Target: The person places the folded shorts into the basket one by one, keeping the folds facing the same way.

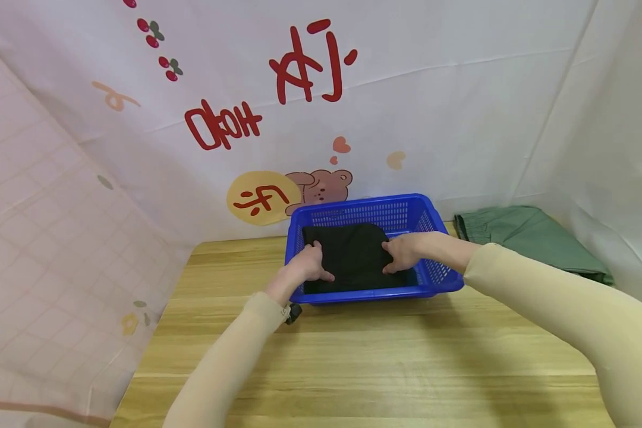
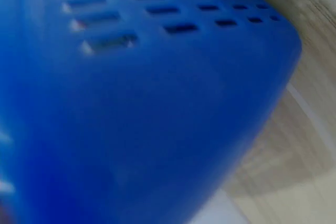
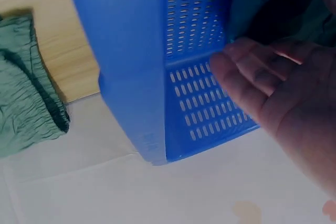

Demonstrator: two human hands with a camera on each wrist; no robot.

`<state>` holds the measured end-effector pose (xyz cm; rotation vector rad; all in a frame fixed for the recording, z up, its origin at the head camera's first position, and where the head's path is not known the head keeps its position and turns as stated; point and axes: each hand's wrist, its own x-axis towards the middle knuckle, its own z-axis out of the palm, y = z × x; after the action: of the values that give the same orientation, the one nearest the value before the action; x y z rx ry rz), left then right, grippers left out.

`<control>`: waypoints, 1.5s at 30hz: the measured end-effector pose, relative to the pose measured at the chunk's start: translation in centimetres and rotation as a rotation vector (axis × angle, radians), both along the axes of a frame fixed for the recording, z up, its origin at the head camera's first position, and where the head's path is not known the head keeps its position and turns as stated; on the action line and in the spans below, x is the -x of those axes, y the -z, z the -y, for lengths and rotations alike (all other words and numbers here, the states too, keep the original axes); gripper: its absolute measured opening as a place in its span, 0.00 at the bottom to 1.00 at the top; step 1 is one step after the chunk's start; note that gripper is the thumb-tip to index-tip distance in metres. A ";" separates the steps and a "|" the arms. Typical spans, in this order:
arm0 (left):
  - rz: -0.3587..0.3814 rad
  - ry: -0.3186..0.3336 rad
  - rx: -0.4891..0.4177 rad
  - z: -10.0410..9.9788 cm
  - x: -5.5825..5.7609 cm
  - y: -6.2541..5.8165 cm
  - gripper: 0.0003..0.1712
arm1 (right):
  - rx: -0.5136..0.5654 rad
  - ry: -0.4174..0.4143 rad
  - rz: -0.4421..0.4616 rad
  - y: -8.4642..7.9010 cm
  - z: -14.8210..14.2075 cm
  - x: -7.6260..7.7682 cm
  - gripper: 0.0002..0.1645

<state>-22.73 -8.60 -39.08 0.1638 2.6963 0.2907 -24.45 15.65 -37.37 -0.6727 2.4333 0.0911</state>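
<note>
Wood-grain worktop (image 1: 353,368), pale yellow-brown, its grain running crosswise; clock positions are read from the middle of the basket, as seen in the head view.

Basket (image 1: 374,293): one, blue plastic, rectangular, slotted sides; stands on the worktop near its far edge, close to the backdrop.

Black cloth (image 1: 353,255): one, folded, lying inside the basket.

Left hand (image 1: 307,264): at 9 o'clock, thumb and fingers spread apart, resting on the cloth's edge. The left wrist view gives only the basket's outer wall, blurred, with some worktop beyond.

Right hand (image 1: 403,252): at 3 o'clock, fingers extended and loose, tips touching the opposite edge.

Sleeves (image 1: 556,309): both cream, long, reaching in from 7 and 4 o'clock.

Green garment (image 1: 540,238): one, folded, gathered band visible; on the worktop at 3 o'clock, apart from the basket.

Backdrop (image 1: 460,119): white sheeting, creased, at 12 o'clock. Printed with red lettering (image 1: 333,65) and hearts (image 1: 341,144) at 11, a pink-brown bear (image 1: 326,187) between 10 and 11, a yellow disc (image 1: 264,199) and cherries (image 1: 152,41) at 10.

Side hanging (image 1: 43,238): pale, grid-patterned, at 9 o'clock.
</note>
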 end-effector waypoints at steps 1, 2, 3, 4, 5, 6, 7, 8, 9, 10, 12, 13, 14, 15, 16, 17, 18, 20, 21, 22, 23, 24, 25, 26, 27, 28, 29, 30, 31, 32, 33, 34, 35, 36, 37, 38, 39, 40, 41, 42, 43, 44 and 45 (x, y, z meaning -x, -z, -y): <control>-0.031 -0.007 -0.004 -0.1 -0.3 -0.1 0.61 | 0.003 0.005 -0.019 -0.1 -0.2 -0.1 0.51; -0.069 -0.012 -0.008 -0.2 -0.6 -0.1 0.60 | 0.008 0.008 -0.043 -0.2 -0.4 -0.3 0.51; -0.110 -0.015 -0.010 -0.4 -0.9 -0.2 0.59 | 0.018 0.015 -0.063 -0.3 -0.6 -0.4 0.51; -0.150 -0.018 -0.012 -0.5 -1.2 -0.3 0.58 | 0.031 0.020 -0.086 -0.4 -0.9 -0.6 0.51; -0.188 -0.019 -0.017 -0.5 -1.5 -0.4 0.56 | 0.054 0.026 -0.106 -0.5 -1.2 -0.7 0.51; -0.225 -0.014 -0.022 -0.6 -1.8 -0.5 0.55 | 0.080 0.034 -0.122 -0.5 -1.6 -0.8 0.50; -0.254 -0.013 -0.035 -0.6 -2.0 -0.6 0.54 | 0.109 0.040 -0.136 -0.6 -1.9 -1.0 0.50; -0.276 -0.013 -0.051 -0.6 -2.3 -0.7 0.52 | 0.140 0.043 -0.148 -0.5 -2.3 -1.1 0.49; -0.289 -0.013 -0.073 -0.6 -2.5 -0.8 0.52 | 0.170 0.046 -0.160 -0.5 -2.7 -1.2 0.48; -0.298 -0.014 -0.098 -0.6 -2.7 -0.8 0.51 | 0.199 0.049 -0.173 -0.5 -3.1 -1.3 0.47; -0.312 -0.011 -0.151 -0.5 -3.1 -0.9 0.50 | 0.252 0.047 -0.209 -0.4 -3.9 -1.7 0.46; -0.314 -0.009 -0.176 -0.5 -3.2 -0.9 0.50 | 0.274 0.044 -0.228 -0.3 -4.2 -1.9 0.45; -0.318 -0.005 -0.194 -0.5 -3.4 -0.8 0.49 | 0.297 0.043 -0.246 -0.2 -4.6 -2.1 0.45; -0.322 0.000 -0.213 -0.6 -3.6 -0.8 0.49 | 0.322 0.043 -0.263 -0.1 -4.9 -2.4 0.44; -0.323 0.004 -0.229 -0.6 -3.7 -0.7 0.49 | 0.347 0.046 -0.277 0.0 -5.2 -2.7 0.44; -0.327 0.008 -0.245 -0.7 -3.9 -0.6 0.49 | 0.371 0.048 -0.290 0.0 -5.5 -3.0 0.44; -0.331 0.011 -0.262 -0.9 -4.0 -0.5 0.48 | 0.389 0.051 -0.302 0.1 -5.7 -3.3 0.44; -0.342 0.016 -0.294 -1.1 -4.3 -0.2 0.48 | 0.420 0.052 -0.333 0.3 -6.2 -3.9 0.44; -0.349 0.019 -0.310 -1.3 -4.5 -0.1 0.48 | 0.433 0.055 -0.351 0.3 -6.3 -4.3 0.44; -0.356 0.018 -0.328 -1.4 -4.7 0.0 0.48 | 0.445 0.059 -0.368 0.3 -6.5 -4.6 0.44; -0.369 0.020 -0.345 -1.6 -5.0 0.1 0.47 | 0.455 0.061 -0.389 0.4 -6.7 -5.0 0.44; -0.380 0.022 -0.364 -1.8 -5.2 0.2 0.47 | 0.464 0.063 -0.409 0.6 -6.9 -5.3 0.44; -0.390 0.022 -0.384 -2.0 -5.5 0.3 0.47 | 0.474 0.065 -0.429 0.7 -7.0 -5.7 0.44; -0.399 0.024 -0.402 -2.2 -5.9 0.4 0.47 | 0.489 0.067 -0.448 0.8 -7.2 -6.1 0.43; -0.406 0.026 -0.418 -2.5 -6.2 0.5 0.47 | 0.501 0.070 -0.466 1.0 -7.4 -6.5 0.43; -0.410 0.029 -0.436 -2.8 -6.6 0.6 0.47 | 0.510 0.072 -0.483 1.2 -7.6 -6.9 0.43; -0.416 0.035 -0.454 -3.1 -7.0 0.8 0.46 | 0.517 0.075 -0.499 1.4 -7.9 -7.3 0.43; -0.424 0.041 -0.469 -3.5 -7.5 0.9 0.46 | 0.525 0.079 -0.514 1.5 -8.1 -7.6 0.43; -0.430 0.049 -0.482 -3.8 -7.9 1.0 0.46 | 0.533 0.082 -0.527 1.7 -8.2 -8.0 0.43; -0.441 0.060 -0.493 -4.2 -8.3 1.1 0.46 | 0.541 0.088 -0.537 1.9 -8.4 -8.3 0.43; -0.455 0.070 -0.506 -4.5 -8.7 1.2 0.45 | 0.549 0.095 -0.545 2.1 -8.6 -8.6 0.43; -0.471 0.081 -0.522 -4.8 -9.0 1.2 0.45 | 0.557 0.104 -0.552 2.2 -8.7 -8.8 0.43; -0.489 0.091 -0.535 -5.2 -9.4 1.3 0.44 | 0.566 0.114 -0.556 2.4 -8.9 -9.1 0.43; -0.508 0.098 -0.549 -5.5 -9.7 1.4 0.44 | 0.578 0.126 -0.559 2.5 -9.1 -9.4 0.43; -0.525 0.107 -0.565 -5.9 -9.9 1.5 0.43 | 0.588 0.140 -0.560 2.6 -9.3 -9.7 0.43; -0.543 0.117 -0.579 -6.2 -10.2 1.6 0.43 | 0.598 0.155 -0.562 2.7 -9.6 -10.0 0.43; -0.560 0.128 -0.587 -6.6 -10.4 1.7 0.42 | 0.610 0.169 -0.566 2.8 -9.8 -10.3 0.43; -0.576 0.138 -0.593 -7.0 -10.6 1.9 0.41 | 0.619 0.183 -0.570 2.9 -10.0 -10.7 0.43; -0.592 0.146 -0.603 -7.4 -10.8 2.0 0.41 | 0.627 0.196 -0.573 3.0 -10.3 -11.0 0.43; -0.610 0.154 -0.613 -7.8 -11.0 2.2 0.40 | 0.637 0.203 -0.581 3.1 -10.5 -11.3 0.43; -0.633 0.165 -0.618 -8.1 -11.1 2.4 0.39 | 0.642 0.208 -0.590 3.2 -10.8 -11.6 0.43; -0.657 0.176 -0.621 -8.5 -11.3 2.6 0.39 | 0.648 0.212 -0.599 3.3 -11.1 -11.9 0.43; -0.683 0.188 -0.620 -8.9 -11.5 2.8 0.38 | 0.652 0.215 -0.607 3.4 -11.3 -12.2 0.43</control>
<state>-11.21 0.25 -41.84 0.8213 3.1000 1.1911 -12.26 26.97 -40.77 -0.7169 3.1308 -0.7090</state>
